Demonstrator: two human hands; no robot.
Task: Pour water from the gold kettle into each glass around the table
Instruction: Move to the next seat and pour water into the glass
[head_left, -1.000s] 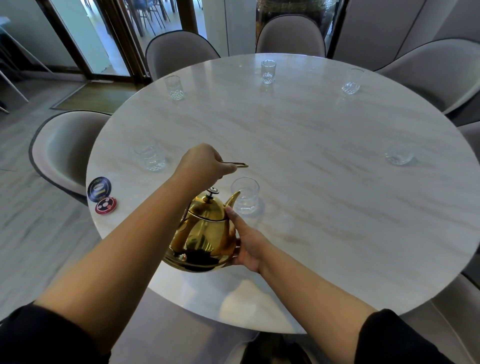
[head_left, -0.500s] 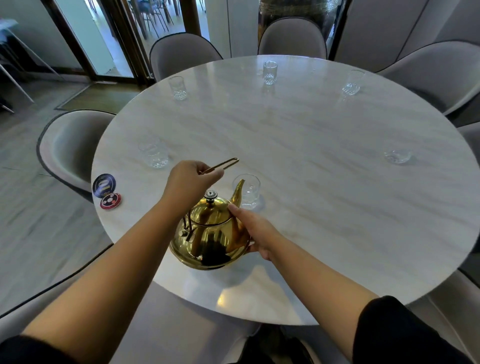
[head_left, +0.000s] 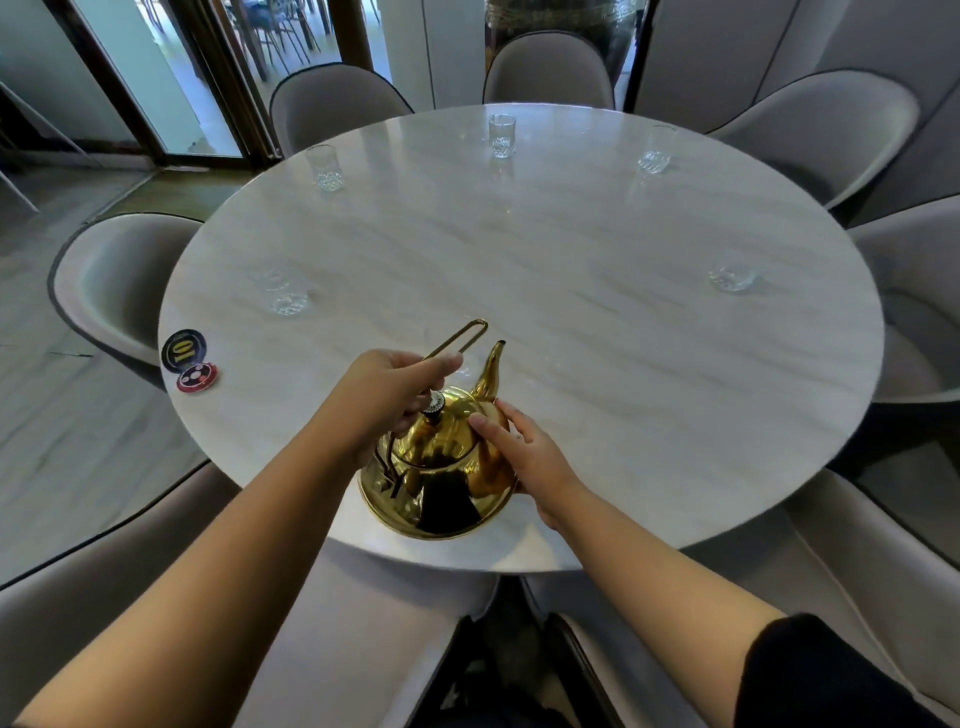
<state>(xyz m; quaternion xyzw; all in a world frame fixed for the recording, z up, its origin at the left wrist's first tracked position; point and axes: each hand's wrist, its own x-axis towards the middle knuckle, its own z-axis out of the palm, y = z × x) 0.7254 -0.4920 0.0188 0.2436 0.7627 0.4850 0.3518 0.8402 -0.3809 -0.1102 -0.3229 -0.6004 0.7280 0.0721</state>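
Kettle: the shiny gold metal kettle (head_left: 441, 467) is upright at the near edge of the round white marble table (head_left: 571, 312).
Left hand (head_left: 387, 395): curled tight round the thin gold wire handle (head_left: 462, 335).
Right hand (head_left: 524, 457): straight fingers rest on the kettle's side.

Only legible mark: gold "10" on dark round disc (head_left: 183, 351), left edge of table (head_left: 519, 249). Red disc (head_left: 196, 378) touching it: symbols only, no txt.

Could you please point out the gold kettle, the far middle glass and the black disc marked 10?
gold kettle (head_left: 441, 483): head view, its shiny body.
far middle glass (head_left: 502, 136): head view, its side wall.
black disc marked 10 (head_left: 184, 351): head view, its printed face.
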